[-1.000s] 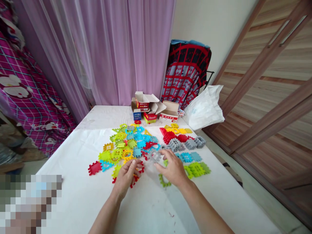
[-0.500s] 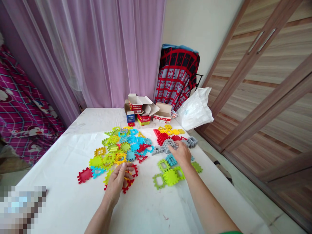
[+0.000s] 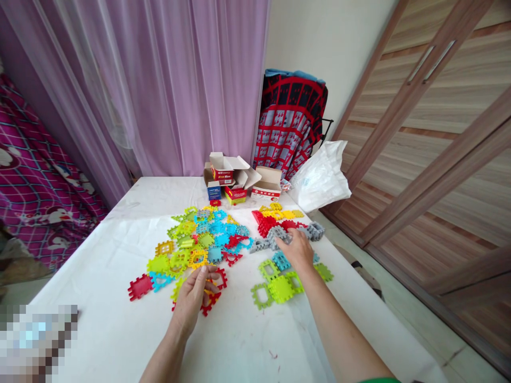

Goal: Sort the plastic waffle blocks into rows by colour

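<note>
Over red and yellow interlocking building pieces (image 3: 211, 303) at the near end of a mixed pile, my left hand (image 3: 194, 295) hovers with loosely curled fingers apart. Nothing shows in it, though its palm side is partly hidden. My right hand (image 3: 298, 251) reaches to the right-hand group, thumb and fingers gripping the edge of a grey building piece (image 3: 275, 237). More grey pieces (image 3: 315, 231) lie beyond that hand. Just behind are red pieces (image 3: 265, 224) and yellow pieces (image 3: 281, 214). Blue pieces (image 3: 281, 260) and green pieces (image 3: 280, 289) lie nearer, partly covered by my right arm.
The mixed-colour pile (image 3: 203, 239) spreads over the left-middle of the white-covered table (image 3: 99, 266). Opened small cartons (image 3: 235, 181) stand at the back, beside a white plastic bag (image 3: 321, 178). A pixelated object (image 3: 38, 340) is at the near left corner. A wooden wardrobe (image 3: 439, 133) stands right.
Both hands stay almost where they were, the right one still at the grey piece. The whole view has shifted very slightly.
</note>
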Demonstrator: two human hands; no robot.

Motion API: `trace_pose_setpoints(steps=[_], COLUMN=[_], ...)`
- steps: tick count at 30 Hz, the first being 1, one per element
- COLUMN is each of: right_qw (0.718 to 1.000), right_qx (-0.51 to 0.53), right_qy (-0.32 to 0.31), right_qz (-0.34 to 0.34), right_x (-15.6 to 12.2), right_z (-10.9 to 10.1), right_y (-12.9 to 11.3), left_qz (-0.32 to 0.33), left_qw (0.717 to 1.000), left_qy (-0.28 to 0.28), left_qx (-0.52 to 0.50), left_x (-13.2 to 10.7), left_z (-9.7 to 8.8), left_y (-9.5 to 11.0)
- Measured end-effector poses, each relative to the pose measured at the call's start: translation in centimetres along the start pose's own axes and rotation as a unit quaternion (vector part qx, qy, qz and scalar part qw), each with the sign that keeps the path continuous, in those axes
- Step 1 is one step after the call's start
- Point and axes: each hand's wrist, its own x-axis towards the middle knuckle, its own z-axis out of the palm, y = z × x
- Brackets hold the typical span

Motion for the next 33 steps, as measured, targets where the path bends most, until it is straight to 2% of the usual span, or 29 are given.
trace_pose_setpoints(steps=[3, 7, 11, 13, 16, 21, 26, 33], right_qw=[0.999, 0.979, 0.934, 0.92, 0.914, 0.918, 0.922, 0.912], right_qx=[0.026, 0.13, 0.2, 0.2, 0.194, 0.197, 0.2, 0.224], right_qy=[0.033, 0.056, -0.024, -0.064, -0.092, -0.112, -0.127, -0.135], right_qz=[-0.028, -0.145, -0.295, -0.332, -0.343, -0.325, -0.307, -0.316], right_x=[-0.4, -3.4, -9.1, -11.7, -13.9, -14.4, -14.2, -14.3], right_z=[-0.1, 0.0, 1.4, 2.6, 4.3, 5.8, 5.8, 5.4], right_y=[0.0, -1.9, -5.7, -7.3, -8.6, -8.4, -8.2, -8.2], left_qz=[0.005, 0.033, 0.074, 0.096, 0.126, 0.167, 0.206, 0.265], left_qw=[1.0, 0.998, 0.989, 0.982, 0.967, 0.924, 0.9, 0.861], left_qy=[0.004, 0.053, 0.126, 0.158, 0.203, 0.245, 0.236, 0.227], left_qx=[-0.008, -0.019, 0.001, 0.027, 0.093, 0.242, 0.302, 0.37], left_x=[0.2, 0.6, 1.1, 1.3, 1.6, 2.3, 2.5, 0.7], left_z=[-0.1, -0.7, -1.9, -2.5, -3.3, -4.2, -4.2, -4.8], left_y=[-0.3, -0.4, -0.2, -0.2, -0.5, -1.5, -2.1, -2.5])
